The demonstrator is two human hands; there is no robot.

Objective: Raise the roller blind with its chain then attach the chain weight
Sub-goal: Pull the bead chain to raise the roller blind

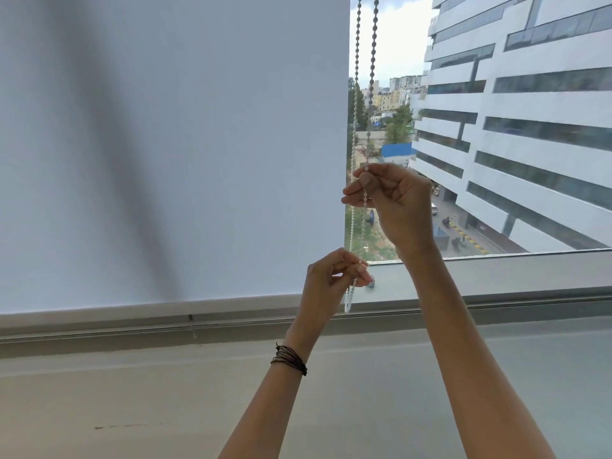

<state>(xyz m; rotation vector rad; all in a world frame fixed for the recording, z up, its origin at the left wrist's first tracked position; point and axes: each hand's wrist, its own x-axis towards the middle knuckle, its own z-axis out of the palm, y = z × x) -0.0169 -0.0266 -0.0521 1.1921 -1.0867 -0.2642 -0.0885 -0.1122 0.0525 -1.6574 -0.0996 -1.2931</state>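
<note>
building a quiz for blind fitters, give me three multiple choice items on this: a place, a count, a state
1. Relative to the roller blind, the bead chain hangs A) left B) right C) behind
2. How many hands pinch the chain? A) none B) one C) two
3. The blind is A) fully raised B) lowered near the sill C) halfway up

1 B, it hangs past the blind's right edge.
2 C, the right hand pinches it higher, the left hand lower.
3 B, its bottom bar sits just above the sill.
</note>
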